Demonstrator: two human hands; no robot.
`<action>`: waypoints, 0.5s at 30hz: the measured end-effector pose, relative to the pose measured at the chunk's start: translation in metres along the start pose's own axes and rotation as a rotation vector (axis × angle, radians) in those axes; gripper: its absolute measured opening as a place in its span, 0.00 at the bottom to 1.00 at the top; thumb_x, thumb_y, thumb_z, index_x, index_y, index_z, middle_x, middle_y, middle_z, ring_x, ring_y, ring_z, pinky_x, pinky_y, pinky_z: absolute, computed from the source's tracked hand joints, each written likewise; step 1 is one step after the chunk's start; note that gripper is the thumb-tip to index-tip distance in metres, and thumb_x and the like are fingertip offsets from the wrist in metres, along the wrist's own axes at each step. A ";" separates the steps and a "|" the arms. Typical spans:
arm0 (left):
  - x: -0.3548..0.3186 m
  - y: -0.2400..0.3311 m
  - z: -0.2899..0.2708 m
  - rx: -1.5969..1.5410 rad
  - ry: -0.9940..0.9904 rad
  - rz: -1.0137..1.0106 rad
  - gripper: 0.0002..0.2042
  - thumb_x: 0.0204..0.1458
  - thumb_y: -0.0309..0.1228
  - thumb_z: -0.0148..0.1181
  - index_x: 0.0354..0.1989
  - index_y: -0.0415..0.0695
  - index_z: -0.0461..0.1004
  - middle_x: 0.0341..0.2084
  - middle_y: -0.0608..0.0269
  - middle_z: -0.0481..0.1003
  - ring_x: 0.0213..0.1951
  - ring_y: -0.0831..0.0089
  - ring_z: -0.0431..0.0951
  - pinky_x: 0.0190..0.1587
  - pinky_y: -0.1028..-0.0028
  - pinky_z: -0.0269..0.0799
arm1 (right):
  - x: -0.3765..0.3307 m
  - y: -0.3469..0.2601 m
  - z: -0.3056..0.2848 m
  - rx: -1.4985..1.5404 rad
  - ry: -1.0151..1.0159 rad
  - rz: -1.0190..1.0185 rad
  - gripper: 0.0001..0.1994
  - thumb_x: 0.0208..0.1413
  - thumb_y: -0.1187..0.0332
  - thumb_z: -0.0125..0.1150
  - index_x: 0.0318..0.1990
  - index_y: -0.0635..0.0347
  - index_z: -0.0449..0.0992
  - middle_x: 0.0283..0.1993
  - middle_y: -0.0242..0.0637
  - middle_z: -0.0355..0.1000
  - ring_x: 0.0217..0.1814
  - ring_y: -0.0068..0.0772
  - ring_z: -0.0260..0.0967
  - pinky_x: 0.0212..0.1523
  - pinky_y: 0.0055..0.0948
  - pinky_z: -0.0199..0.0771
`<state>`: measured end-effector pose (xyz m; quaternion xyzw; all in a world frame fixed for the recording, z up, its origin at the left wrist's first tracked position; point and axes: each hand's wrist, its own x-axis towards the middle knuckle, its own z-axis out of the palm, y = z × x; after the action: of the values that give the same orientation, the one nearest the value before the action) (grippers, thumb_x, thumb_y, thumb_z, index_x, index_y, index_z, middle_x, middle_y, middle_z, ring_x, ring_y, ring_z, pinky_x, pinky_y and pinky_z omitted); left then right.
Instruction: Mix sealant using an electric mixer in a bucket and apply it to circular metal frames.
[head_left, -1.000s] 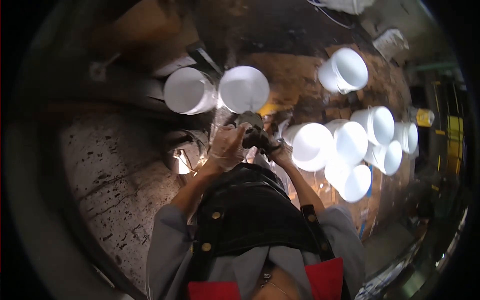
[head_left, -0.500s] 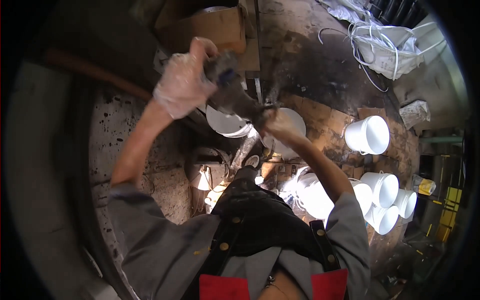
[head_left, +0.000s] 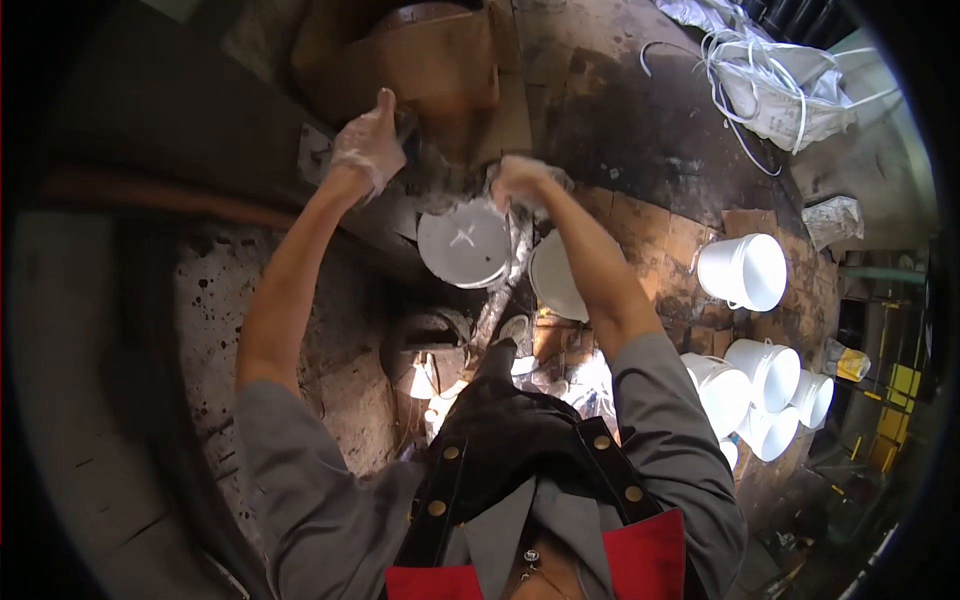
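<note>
My left hand (head_left: 370, 145), in a thin translucent glove, is raised with its thumb up and its fingers closed. To its right, my right hand (head_left: 520, 185) is also closed. Between them stretches a limp, greyish thing (head_left: 436, 168), smeared by motion; its kind is unclear, and it seems gripped at both ends. Just below the hands is a white bucket (head_left: 463, 245) with a grey round face bearing a pale cross. A second white bucket (head_left: 558, 277) stands beside it, partly hidden by my right forearm.
An open cardboard box (head_left: 430, 70) stands beyond my hands. More white buckets (head_left: 768, 372) lie grouped at the right, with a single bucket (head_left: 742, 272) above them. A white sack (head_left: 780, 100) with loose straps rests at the far right. A reddish pipe (head_left: 170, 195) runs along the left.
Both hands have come down and toward me, the left also slightly left. The greyish thing between them has dropped from its higher, bunched position. The cross-marked bucket face has come into fuller view.
</note>
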<state>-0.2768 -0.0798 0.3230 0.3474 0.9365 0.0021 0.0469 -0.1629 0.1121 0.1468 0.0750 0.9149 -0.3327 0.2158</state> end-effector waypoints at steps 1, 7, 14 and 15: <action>-0.005 -0.011 0.000 -0.001 -0.016 -0.026 0.28 0.39 0.25 0.55 0.52 0.45 0.52 0.37 0.43 0.72 0.42 0.51 0.74 0.44 0.63 0.69 | -0.015 -0.026 -0.023 0.028 0.041 0.183 0.12 0.20 0.61 0.67 0.21 0.47 0.79 0.32 0.33 0.75 0.40 0.36 0.72 0.36 0.35 0.68; 0.002 -0.027 -0.034 0.044 0.041 -0.196 0.33 0.35 0.40 0.64 0.51 0.46 0.55 0.42 0.49 0.72 0.46 0.50 0.72 0.47 0.61 0.67 | -0.077 0.034 -0.127 0.538 0.908 -0.463 0.21 0.41 0.71 0.60 0.46 0.63 0.70 0.35 0.33 0.72 0.31 0.21 0.65 0.32 0.21 0.67; -0.105 0.119 0.006 -1.476 -0.232 0.345 0.21 0.52 0.42 0.52 0.51 0.47 0.62 0.40 0.63 0.69 0.28 0.81 0.69 0.27 0.84 0.67 | -0.206 0.020 -0.011 1.242 0.343 -0.203 0.20 0.51 0.62 0.56 0.52 0.54 0.68 0.49 0.32 0.67 0.46 0.22 0.65 0.52 0.22 0.60; -0.116 0.150 0.025 -1.562 -0.346 0.155 0.21 0.54 0.43 0.48 0.53 0.47 0.62 0.41 0.62 0.69 0.26 0.82 0.69 0.25 0.84 0.65 | -0.213 0.016 0.029 1.333 0.284 -0.239 0.17 0.55 0.60 0.52 0.50 0.54 0.71 0.48 0.35 0.68 0.45 0.22 0.66 0.50 0.22 0.63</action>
<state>-0.0894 -0.0418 0.3132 0.2735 0.6171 0.6061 0.4208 0.0428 0.1072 0.2120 0.1329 0.5368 -0.8324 -0.0363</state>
